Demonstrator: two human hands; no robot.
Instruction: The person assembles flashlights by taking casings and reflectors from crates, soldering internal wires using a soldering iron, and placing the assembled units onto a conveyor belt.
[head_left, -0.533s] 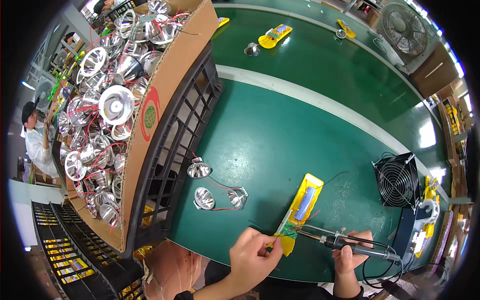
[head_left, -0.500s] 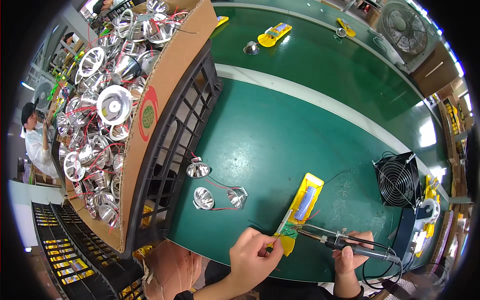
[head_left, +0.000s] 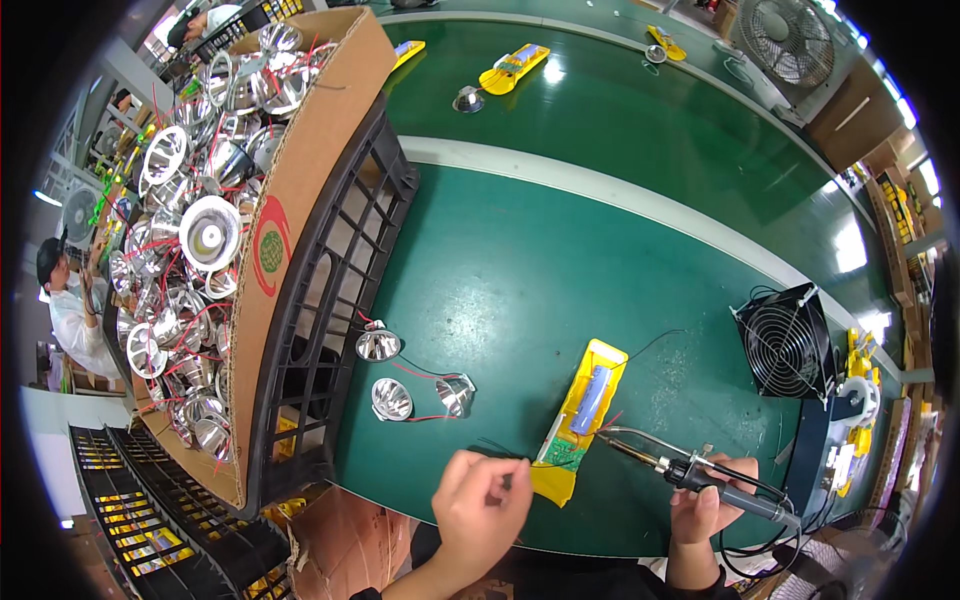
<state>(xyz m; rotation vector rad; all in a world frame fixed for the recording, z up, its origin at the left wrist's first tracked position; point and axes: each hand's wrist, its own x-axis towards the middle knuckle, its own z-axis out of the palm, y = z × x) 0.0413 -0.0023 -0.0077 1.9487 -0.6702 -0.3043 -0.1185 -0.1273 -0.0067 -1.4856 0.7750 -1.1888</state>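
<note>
A yellow plastic housing lies slanted on the green bench, with a blue cylindrical battery cell and a small green circuit board inside it. My left hand is just left of the board, its thumb and fingers pinched together; what they hold, if anything, is too small to make out. Thin dark wires run between the board and the fingertips. In my right hand is a soldering iron with a thin metal tube alongside. Its tip points at the housing, near the lower end of the cell.
Three loose reflector cups with red and black wires lie left on the bench. A cardboard box heaped with reflectors stands on a black plastic crate. At right stands a small black fan. More yellow housings lie beyond the pale rail.
My left hand has drawn back left from the board. The iron's tip has moved up and slightly right, off the board. The whole view has shifted slightly.
</note>
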